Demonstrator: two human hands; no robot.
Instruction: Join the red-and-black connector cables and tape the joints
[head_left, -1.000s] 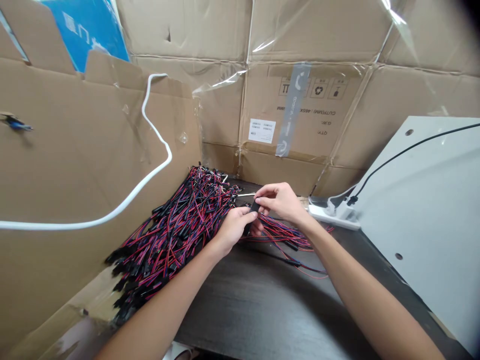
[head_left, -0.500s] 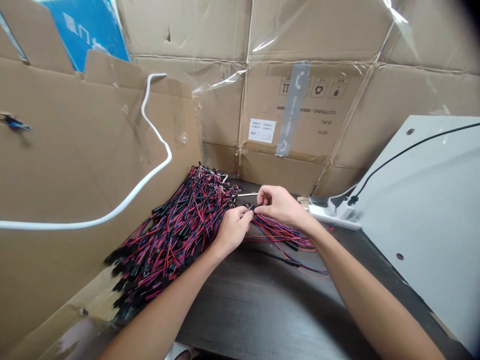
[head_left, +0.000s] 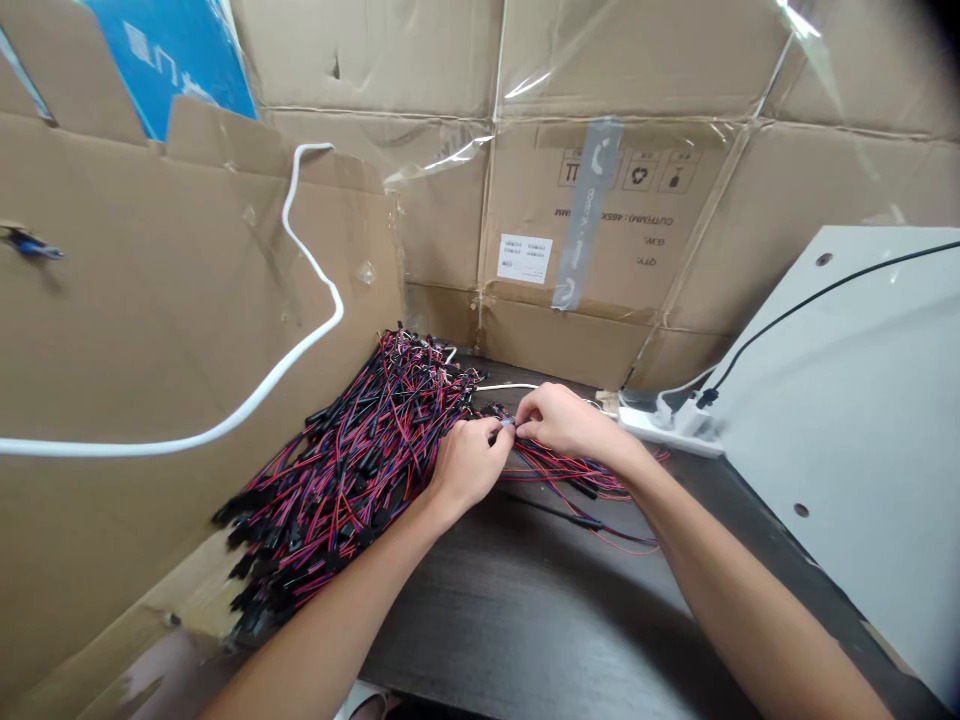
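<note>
A big pile of red, blue and black wire leads with black connectors (head_left: 352,460) lies on the dark tabletop (head_left: 525,610) against the left cardboard wall. A smaller loose bunch of the same leads (head_left: 577,470) lies under my right wrist. My left hand (head_left: 469,462) and my right hand (head_left: 559,420) meet fingertip to fingertip between the two heaps. Both pinch the same small connector end of a wire lead (head_left: 508,426); most of it is hidden by my fingers.
Taped cardboard walls (head_left: 600,230) close in the back and left. A white cable (head_left: 300,340) runs across the left wall. A white power strip (head_left: 667,425) lies at the back right, next to a leaning grey panel (head_left: 862,420) with a black cable.
Both hands moved slightly away from me and lower toward the pile. The black connector seen between the fingers a second ago is now almost covered.
</note>
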